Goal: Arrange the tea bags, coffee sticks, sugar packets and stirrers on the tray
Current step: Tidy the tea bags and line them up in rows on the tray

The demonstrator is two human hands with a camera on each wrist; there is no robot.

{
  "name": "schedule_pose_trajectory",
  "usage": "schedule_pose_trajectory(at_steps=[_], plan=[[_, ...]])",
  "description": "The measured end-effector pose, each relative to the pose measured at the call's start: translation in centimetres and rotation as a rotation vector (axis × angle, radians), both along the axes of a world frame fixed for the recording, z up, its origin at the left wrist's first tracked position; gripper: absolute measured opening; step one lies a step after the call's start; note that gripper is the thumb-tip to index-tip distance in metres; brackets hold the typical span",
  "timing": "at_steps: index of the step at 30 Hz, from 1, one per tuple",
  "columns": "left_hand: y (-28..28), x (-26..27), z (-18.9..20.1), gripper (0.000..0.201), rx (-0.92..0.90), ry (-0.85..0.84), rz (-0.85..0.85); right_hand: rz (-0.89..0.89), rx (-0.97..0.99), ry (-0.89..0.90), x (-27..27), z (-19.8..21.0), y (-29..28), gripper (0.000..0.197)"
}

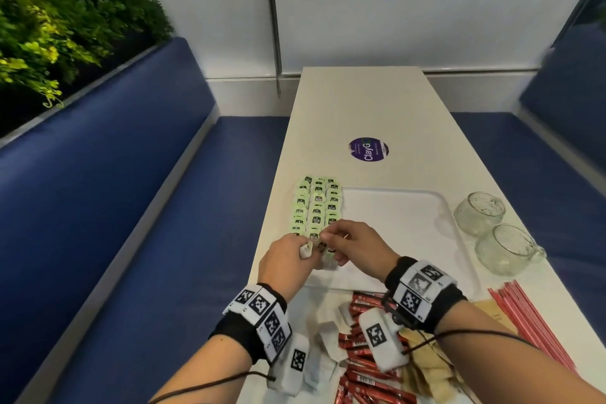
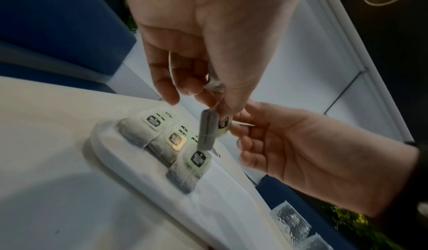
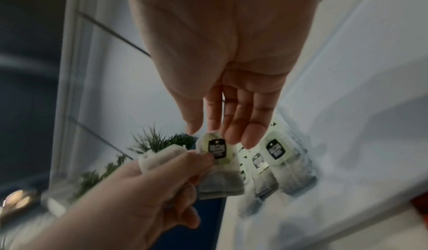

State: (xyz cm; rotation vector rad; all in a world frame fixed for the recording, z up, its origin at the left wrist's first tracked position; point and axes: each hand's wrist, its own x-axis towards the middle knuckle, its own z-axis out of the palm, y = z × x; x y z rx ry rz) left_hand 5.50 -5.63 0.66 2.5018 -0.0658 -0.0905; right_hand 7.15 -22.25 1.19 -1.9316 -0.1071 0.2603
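Tea bags [image 1: 316,207] with pale green tags lie in three rows along the left side of the white tray [image 1: 410,207]. Above the near end of the rows my hands meet on one tea bag [image 1: 323,248]. My left hand [image 1: 310,251] pinches this hanging tea bag [image 2: 206,129] and keeps a second bag [image 3: 162,155] tucked in its curled fingers. My right hand [image 1: 328,234] pinches the top of the same bag [image 3: 216,147] between thumb and forefinger, with its other fingers straight. Red coffee sticks [image 1: 360,371], brown sugar packets [image 1: 429,367] and red stirrers [image 1: 524,321] lie on the table near me.
Loose tea bags [image 1: 331,338] lie left of the coffee sticks. Two glass cups [image 1: 480,211] [image 1: 506,249] stand right of the tray. A purple round sticker [image 1: 369,149] sits further up the narrow white table [image 1: 360,102]. Blue benches flank it, with plants at the back left.
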Motion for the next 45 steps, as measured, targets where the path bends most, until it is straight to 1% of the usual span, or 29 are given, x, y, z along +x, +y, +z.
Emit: schedule_pose_trajectory(at_steps=[3, 5, 7, 8, 10, 13, 18, 23, 26, 28, 30, 32, 34, 37, 39, 40, 42, 43, 44, 45], plan=[[0.9, 0.3, -0.8, 0.024, -0.086, 0.09, -0.008, 0.082, -0.273, -0.137, 0.2, -0.9, 0.0, 0.015], [1.5, 0.2, -1.5, 0.024, -0.154, 0.117, 0.005, 0.131, -0.42, -0.156, 0.5, -1.8, 0.3, 0.017], [2.4, 0.2, -2.3, 0.015, -0.237, 0.105, 0.104, 0.164, -0.514, -0.128, 0.8, -2.7, 0.6, 0.019], [2.8, 0.2, -2.6, 0.014, -0.287, 0.107, 0.16, 0.165, -0.555, -0.121, 1.0, -3.1, 0.7, 0.02], [3.3, 0.3, -3.0, 0.021, -0.362, 0.137, 0.233, 0.151, -0.607, -0.119, 1.5, -3.5, 0.9, 0.018], [3.7, 0.6, -3.3, 0.035, -0.406, 0.17, 0.288, 0.145, -0.63, -0.128, 2.3, -3.3, 1.6, 0.017], [4.5, 2.3, -4.7, 0.05, -0.39, 0.185, 0.39, 0.17, -0.704, -0.167, 3.7, -3.0, 3.1, 0.018], [4.7, 3.0, -5.0, 0.052, -0.485, 0.233, 0.448, 0.14, -0.721, -0.162, 4.9, -2.8, 3.5, 0.016], [4.4, 2.8, -4.8, 0.048, -0.604, 0.291, 0.476, 0.112, -0.701, -0.162, 5.0, -2.8, 3.2, 0.014], [4.0, 2.6, -4.6, 0.044, -0.713, 0.328, 0.478, 0.103, -0.662, -0.193, 4.8, -2.8, 2.9, 0.015], [3.5, 2.5, -4.3, 0.044, -0.767, 0.35, 0.471, 0.127, -0.568, -0.245, 4.2, -2.6, 2.5, 0.023], [2.9, 2.4, -3.7, 0.047, -0.778, 0.391, 0.45, 0.181, -0.455, -0.3, 3.5, -2.2, 2.4, 0.031], [2.2, 2.2, -3.0, 0.051, -0.789, 0.467, 0.412, 0.237, -0.386, -0.325, 2.9, -2.0, 2.3, 0.031], [1.5, 1.7, -2.0, 0.059, -0.759, 0.59, 0.336, 0.273, -0.317, -0.354, 2.1, -1.7, 1.9, 0.018], [1.4, 1.4, -1.8, 0.064, -0.721, 0.63, 0.293, 0.281, -0.284, -0.35, 1.9, -1.4, 1.5, 0.009], [1.5, 1.3, -1.8, 0.062, -0.68, 0.601, 0.269, 0.283, -0.28, -0.329, 1.8, -1.2, 1.2, 0.009], [1.9, 1.0, -2.0, 0.048, -0.589, 0.447, 0.244, 0.284, -0.314, -0.259, 1.6, -0.8, 0.9, 0.011], [2.2, 0.9, -2.1, 0.04, -0.583, 0.363, 0.238, 0.281, -0.34, -0.227, 1.6, -0.8, 0.9, 0.011], [2.5, 0.9, -2.1, 0.034, -0.61, 0.312, 0.217, 0.273, -0.362, -0.203, 1.7, -0.9, 0.9, 0.01], [2.6, 0.9, -2.1, 0.03, -0.648, 0.3, 0.18, 0.262, -0.373, -0.189, 1.8, -1.0, 1.0, 0.01]])
